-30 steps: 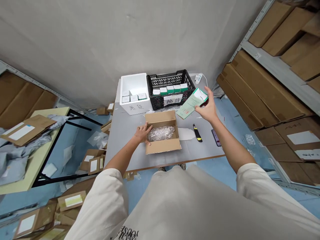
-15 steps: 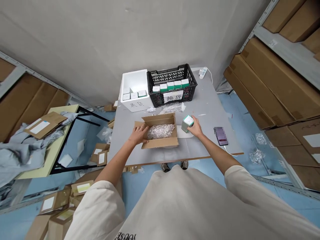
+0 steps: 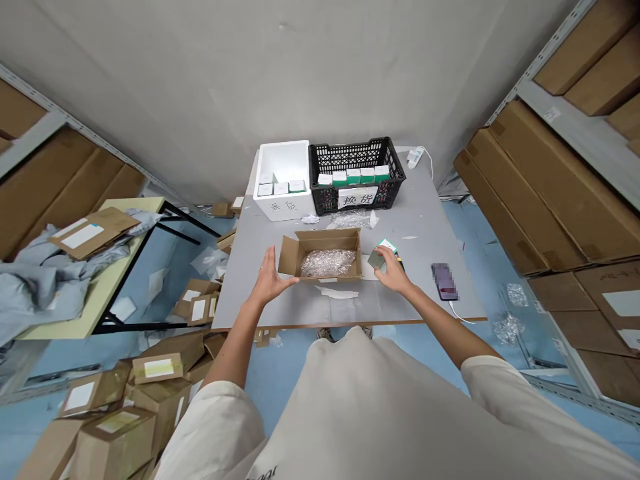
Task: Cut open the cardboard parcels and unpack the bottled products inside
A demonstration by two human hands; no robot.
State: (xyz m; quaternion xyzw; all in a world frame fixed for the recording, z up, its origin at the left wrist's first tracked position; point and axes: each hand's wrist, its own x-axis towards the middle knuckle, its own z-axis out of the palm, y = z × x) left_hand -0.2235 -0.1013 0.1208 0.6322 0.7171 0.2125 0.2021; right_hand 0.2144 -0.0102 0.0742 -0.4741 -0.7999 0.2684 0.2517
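Observation:
An open cardboard box [image 3: 356, 248] stands on the grey table [image 3: 280, 307], with crumpled bubble wrap [image 3: 327, 263] inside. At its left end my left hand [image 3: 270, 280] is spread, thumb at the box's near left corner; whether it touches is hard to tell. Right of the box, my right hand [image 3: 393, 267] grips a small green and white carton [image 3: 384, 247], its fingers wrapped over the near side. The yellow and black utility knife [image 3: 400, 261] lies mostly hidden behind that hand. A strip of white paper [image 3: 337, 293] rests in front of the box.
At the back are a white foam bin [image 3: 283, 160] and a black plastic crate [image 3: 357, 160], both holding small cartons. A phone [image 3: 445, 281] with a cable lies right. Shelves of cardboard boxes [image 3: 540, 193] rise at the right; parcels [image 3: 120, 427] pile on the floor at left.
My right hand has brought the green and white carton down and left, close beside the box. My left hand has drawn back from the box's left wall and spread its fingers.

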